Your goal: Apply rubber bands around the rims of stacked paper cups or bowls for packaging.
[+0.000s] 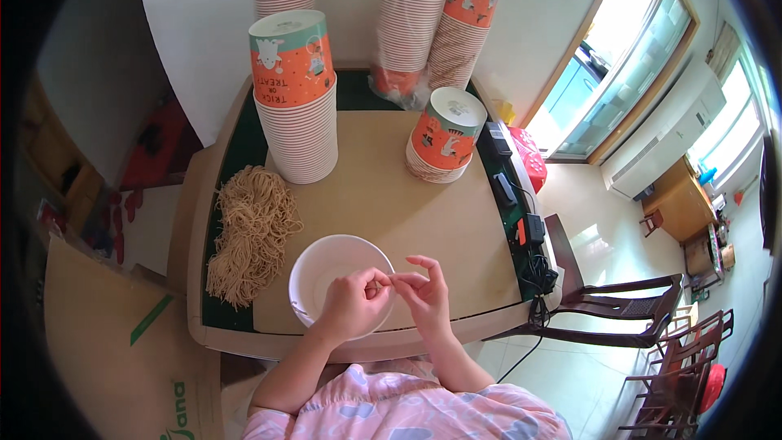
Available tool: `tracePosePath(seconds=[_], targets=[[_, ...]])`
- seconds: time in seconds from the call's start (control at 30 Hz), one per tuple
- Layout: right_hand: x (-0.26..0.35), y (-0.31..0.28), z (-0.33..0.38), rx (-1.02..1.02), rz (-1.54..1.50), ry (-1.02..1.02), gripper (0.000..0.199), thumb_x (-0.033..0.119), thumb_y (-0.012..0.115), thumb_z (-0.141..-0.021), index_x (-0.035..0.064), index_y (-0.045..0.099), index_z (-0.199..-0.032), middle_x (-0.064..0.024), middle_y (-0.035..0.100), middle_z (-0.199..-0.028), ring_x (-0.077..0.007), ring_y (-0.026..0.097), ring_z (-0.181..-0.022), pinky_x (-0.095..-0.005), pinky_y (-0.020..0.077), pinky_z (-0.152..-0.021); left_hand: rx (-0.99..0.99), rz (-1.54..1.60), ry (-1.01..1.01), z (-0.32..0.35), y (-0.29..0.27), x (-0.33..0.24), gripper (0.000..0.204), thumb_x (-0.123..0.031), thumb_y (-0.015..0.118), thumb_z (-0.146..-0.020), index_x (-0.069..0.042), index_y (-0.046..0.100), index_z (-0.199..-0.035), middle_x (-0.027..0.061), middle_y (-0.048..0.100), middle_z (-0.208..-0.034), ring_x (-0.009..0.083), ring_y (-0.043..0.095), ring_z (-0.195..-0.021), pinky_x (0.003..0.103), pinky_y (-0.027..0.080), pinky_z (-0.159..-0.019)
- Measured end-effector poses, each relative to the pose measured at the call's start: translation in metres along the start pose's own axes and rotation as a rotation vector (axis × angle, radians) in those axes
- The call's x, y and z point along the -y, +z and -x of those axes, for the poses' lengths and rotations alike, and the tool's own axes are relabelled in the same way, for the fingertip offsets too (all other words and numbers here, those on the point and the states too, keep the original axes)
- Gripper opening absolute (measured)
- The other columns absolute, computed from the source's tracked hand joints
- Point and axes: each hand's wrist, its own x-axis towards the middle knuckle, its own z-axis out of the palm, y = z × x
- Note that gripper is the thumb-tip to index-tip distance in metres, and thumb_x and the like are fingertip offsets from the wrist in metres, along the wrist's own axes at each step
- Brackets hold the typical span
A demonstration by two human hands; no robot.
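Over the rim of a white paper bucket [312, 273], my left hand [352, 306] is closed, its thumb and fingertips pressed together. My right hand [425, 297] meets it at the fingertips in a pinch, with one finger raised and bent. Whatever lies between the fingertips is too small to make out. The bucket stands upright near the table's front edge, and my left hand hides part of its inside. Left of it lies a loose heap of beige string [252, 232]. Behind the string rises a tall upside-down stack of paper buckets [297, 126], orange and green at the top.
A shorter bucket stack [446, 134] stands at the right of the brown-covered table [383, 187]. More stacks [411, 20] line the wall, one in clear plastic. Chargers and black cables [533, 269] run along the right edge. A cardboard box [122, 342] is at left, a wooden chair [627, 307] at right.
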Motion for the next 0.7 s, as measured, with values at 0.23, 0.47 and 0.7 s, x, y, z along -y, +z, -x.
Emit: tracePosePath(seconds=[0.23,0.47,0.7], targets=[[0.003,0.000,0.003,0.010,0.344,-0.167,0.047,-0.006,0.064,-0.082,0.0029,0.042,-0.123,-0.0113,0.069,-0.097,-0.0113,0.060,-0.083,-0.0226,0.0445,-0.077,-0.017,0.057,-0.034,-0.003,0.004,0.009,0.008,-0.008,0.067,-0.081,-0.001,0.065,-0.083,-0.0009,0.052,-0.056,0.0036,0.045,-0.052,0.023,0.038,-0.048],[-0.003,-0.005,0.000,-0.012,0.368,-0.162,0.036,-0.007,0.064,-0.081,0.0006,0.052,-0.114,-0.0080,0.068,-0.090,-0.0115,0.061,-0.083,-0.0232,0.0469,-0.076,0.022,0.018,-0.053,-0.004,0.003,0.009,0.008,-0.008,0.067,-0.082,-0.001,0.065,-0.085,-0.0026,0.053,-0.057,0.0028,0.045,-0.053,0.022,0.038,-0.049],[-0.001,-0.004,-0.002,-0.009,0.021,-0.057,0.023,-0.007,0.063,-0.083,-0.0003,0.054,-0.103,-0.0078,0.066,-0.091,-0.0127,0.063,-0.086,-0.0241,0.0486,-0.078,0.049,0.052,-0.052,-0.004,0.001,0.009,0.007,-0.007,0.067,-0.081,-0.001,0.064,-0.085,-0.0043,0.049,-0.056,0.0024,0.043,-0.052,0.021,0.036,-0.048]])
